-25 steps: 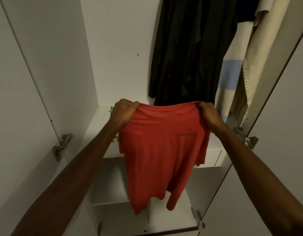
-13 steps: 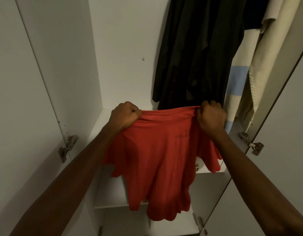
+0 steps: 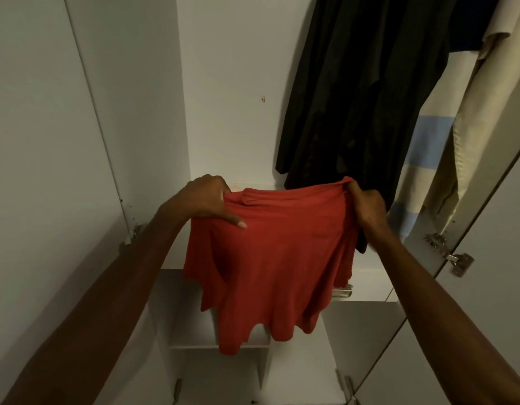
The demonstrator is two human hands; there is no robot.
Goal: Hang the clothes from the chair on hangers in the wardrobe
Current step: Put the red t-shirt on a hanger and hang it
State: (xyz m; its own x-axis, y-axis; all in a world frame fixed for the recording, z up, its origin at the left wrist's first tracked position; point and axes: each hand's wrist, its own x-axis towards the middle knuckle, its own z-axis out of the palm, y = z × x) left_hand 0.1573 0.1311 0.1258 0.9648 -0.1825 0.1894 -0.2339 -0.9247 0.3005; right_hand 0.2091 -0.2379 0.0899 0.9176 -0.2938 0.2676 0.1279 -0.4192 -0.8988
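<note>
A red T-shirt (image 3: 273,258) hangs spread between my two hands in front of the open white wardrobe (image 3: 229,83). My left hand (image 3: 207,200) holds its upper left edge, thumb stretched across the cloth. My right hand (image 3: 367,204) grips the upper right edge with curled fingers. The shirt's lower hem droops over the inner shelves. No hanger shows in my hands.
A black garment (image 3: 361,97) hangs at the upper right inside, beside a cream and light-blue striped cloth (image 3: 428,141) and a beige garment (image 3: 492,92). White shelves (image 3: 191,317) lie below. Open doors with metal hinges (image 3: 457,260) flank both sides.
The shirt has bunched and widened between my hands. My left thumb has come out across the cloth, and the view has shifted slightly.
</note>
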